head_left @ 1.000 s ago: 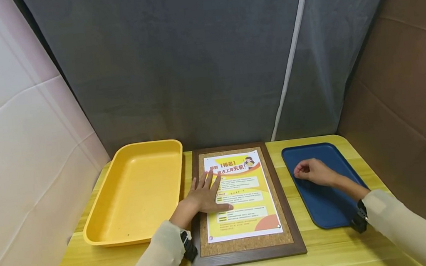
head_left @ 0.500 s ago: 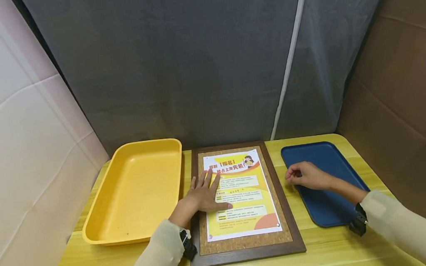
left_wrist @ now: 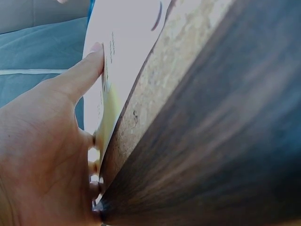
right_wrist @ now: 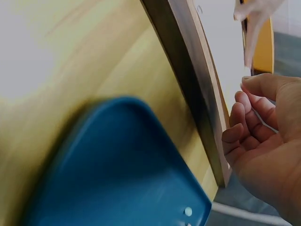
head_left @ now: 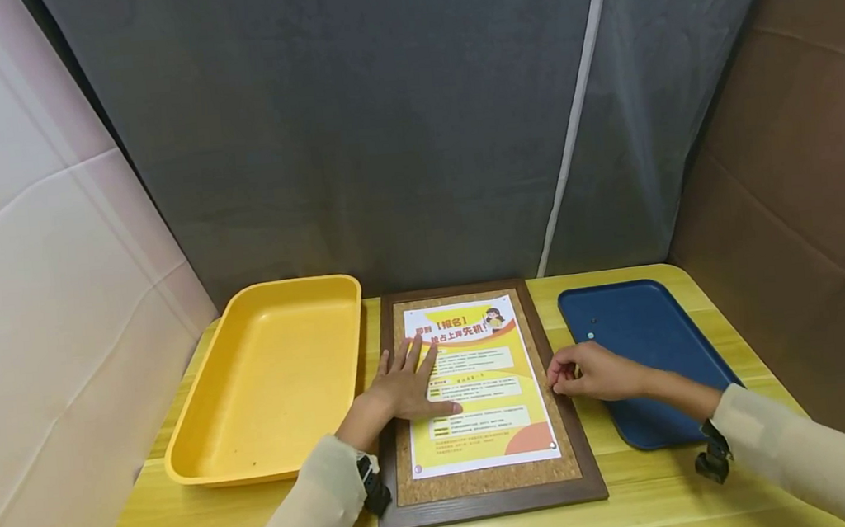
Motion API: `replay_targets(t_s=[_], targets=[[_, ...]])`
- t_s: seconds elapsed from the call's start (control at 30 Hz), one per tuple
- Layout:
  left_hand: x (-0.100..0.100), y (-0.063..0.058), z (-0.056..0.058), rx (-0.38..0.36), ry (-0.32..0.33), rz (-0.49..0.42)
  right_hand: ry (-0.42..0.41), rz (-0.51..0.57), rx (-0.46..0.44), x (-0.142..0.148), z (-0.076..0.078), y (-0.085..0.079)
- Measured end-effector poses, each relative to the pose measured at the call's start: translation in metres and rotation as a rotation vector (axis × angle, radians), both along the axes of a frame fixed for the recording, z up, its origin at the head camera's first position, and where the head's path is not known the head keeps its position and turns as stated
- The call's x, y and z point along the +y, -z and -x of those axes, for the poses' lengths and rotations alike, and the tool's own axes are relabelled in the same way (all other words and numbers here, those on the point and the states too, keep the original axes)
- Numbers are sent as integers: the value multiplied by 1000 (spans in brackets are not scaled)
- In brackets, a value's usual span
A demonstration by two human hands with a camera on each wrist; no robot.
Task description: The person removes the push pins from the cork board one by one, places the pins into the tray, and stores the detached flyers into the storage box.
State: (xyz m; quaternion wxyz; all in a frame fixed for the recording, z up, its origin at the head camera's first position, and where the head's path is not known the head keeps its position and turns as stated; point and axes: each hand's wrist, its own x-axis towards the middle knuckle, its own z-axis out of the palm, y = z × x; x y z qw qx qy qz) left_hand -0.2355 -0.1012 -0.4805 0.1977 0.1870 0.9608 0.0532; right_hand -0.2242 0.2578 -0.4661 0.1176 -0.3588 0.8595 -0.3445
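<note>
A yellow-and-white printed poster [head_left: 476,379] lies on a cork board [head_left: 484,484] with a dark brown wooden frame [head_left: 494,506]. My left hand [head_left: 408,390] rests on the poster's left side, fingers spread and straight. In the left wrist view its thumb [left_wrist: 87,70] lies along the paper. My right hand [head_left: 587,371] is over the frame's right edge, beside the poster. Thumb and forefinger pinch together in the right wrist view, on what seems a small thumbtack, almost wholly hidden. A small round tack head [head_left: 553,445] shows at the poster's lower right corner.
To the right, a blue tray [head_left: 650,312] holds a small whitish round tack [head_left: 590,335] and a tiny dark piece beside it. A deep yellow tray [head_left: 275,374] stands left of the board. Grey curtain [head_left: 345,137] hangs behind the wooden table [head_left: 167,523].
My right hand has moved left from over the blue tray to the frame's right edge, uncovering small pieces in the tray. The left hand has stayed on the poster.
</note>
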Motion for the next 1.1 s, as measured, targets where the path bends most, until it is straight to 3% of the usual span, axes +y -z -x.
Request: replay_targets(t_s=[0.53,0.8,1.1], targets=[[0,-2,-1,11,3,-12,-192,-26,-64,-17,-24,7],[0,-3,-2,14,2,-15,-227,-32,-42,-18,-32,12],[0,-2,-2,18,5,-13,-193,-45,-38,-19,-37,13]])
